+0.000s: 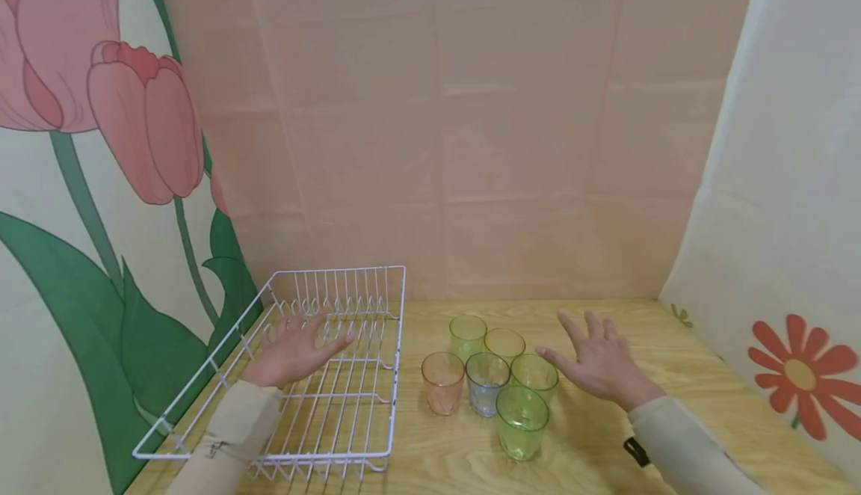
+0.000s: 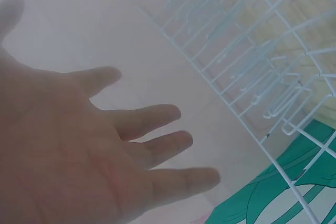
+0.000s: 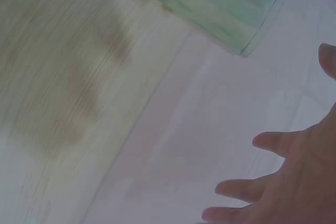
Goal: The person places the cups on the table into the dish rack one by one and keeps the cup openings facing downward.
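Observation:
My left hand is spread over the white wire dish rack, fingers straight and holding nothing. In the left wrist view its palm faces the camera, with the rack's wires beyond. My right hand, also spread and holding nothing, hovers just right of a group of tinted glasses. The group has a pink glass, a bluish clear glass, a yellow glass, a yellow-green glass, a green glass at the back and a bright green glass in front. All stand upright.
The light wood table meets a pinkish cloth backdrop at the back. A tulip-print cloth hangs at the left, a flower-print cloth at the right. A small black object shows by the right sleeve.

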